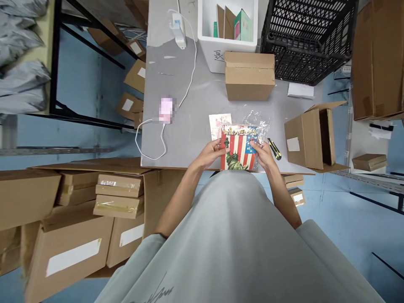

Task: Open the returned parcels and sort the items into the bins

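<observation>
Between my hands, at the table's front edge, is a book (239,147) with red and white stripes, a blue starred corner and a green statue on its cover. My left hand (212,152) grips its left side, thumb on the cover. On the right side, my right hand (262,153) holds it near the blue corner. Loose clear plastic wrap (256,123) sticks up from the book's upper right. Behind the book lies a pale printed card (217,122), partly covered. A yellow and black utility knife (274,149) rests just right of my right hand.
On the grey table (176,143) stand a closed cardboard box (249,78), a white bin (211,52) and a black crate (303,54). An open carton (304,139) sits at the right edge. A cable runs from a power strip (179,33). Boxes fill a large carton (159,185) at lower left.
</observation>
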Demonstrator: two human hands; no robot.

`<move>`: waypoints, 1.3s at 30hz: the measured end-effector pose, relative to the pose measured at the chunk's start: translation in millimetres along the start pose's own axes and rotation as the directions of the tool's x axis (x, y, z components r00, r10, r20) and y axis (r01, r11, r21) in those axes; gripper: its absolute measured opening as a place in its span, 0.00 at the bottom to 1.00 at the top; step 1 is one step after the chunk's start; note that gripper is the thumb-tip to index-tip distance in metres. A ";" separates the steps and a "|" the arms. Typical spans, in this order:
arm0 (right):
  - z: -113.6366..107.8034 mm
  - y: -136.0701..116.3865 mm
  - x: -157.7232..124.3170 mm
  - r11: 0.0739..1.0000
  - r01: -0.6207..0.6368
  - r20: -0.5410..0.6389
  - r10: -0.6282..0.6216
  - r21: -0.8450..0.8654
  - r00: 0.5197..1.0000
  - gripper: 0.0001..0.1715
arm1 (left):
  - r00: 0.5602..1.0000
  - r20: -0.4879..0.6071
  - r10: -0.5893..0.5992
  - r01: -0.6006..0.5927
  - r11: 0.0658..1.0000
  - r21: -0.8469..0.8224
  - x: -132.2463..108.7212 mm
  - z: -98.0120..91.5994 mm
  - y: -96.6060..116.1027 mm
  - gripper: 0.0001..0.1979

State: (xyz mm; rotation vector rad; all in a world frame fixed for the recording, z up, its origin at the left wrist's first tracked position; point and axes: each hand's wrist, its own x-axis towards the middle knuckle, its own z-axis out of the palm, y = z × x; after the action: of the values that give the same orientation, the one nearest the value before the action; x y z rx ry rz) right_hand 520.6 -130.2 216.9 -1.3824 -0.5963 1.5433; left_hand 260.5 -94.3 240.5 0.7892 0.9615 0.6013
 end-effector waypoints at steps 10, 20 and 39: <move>22.2 -11.2 -7.6 0.725 0.307 -0.085 -0.449 -0.616 0.889 0.47 | 0.976 -0.201 0.079 -0.081 0.997 0.000 -4.9 5.8 -2.1 0.32; 103.5 2.5 -8.6 0.454 0.597 0.322 -0.547 -0.661 0.773 0.19 | 0.925 -0.281 0.255 -0.190 0.952 0.240 -7.2 13.4 -3.8 0.24; 78.3 -8.0 19.5 0.759 0.447 0.016 -0.500 -0.473 0.866 0.34 | 0.988 -0.096 0.119 -0.104 0.983 0.149 -11.7 2.4 14.4 0.28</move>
State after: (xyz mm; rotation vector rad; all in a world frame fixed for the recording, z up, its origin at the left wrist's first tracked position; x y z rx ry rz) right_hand 450.9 -92.0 233.3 -1.4984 -1.2059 0.9293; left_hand 255.8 -95.4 258.5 0.9527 1.0703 0.6816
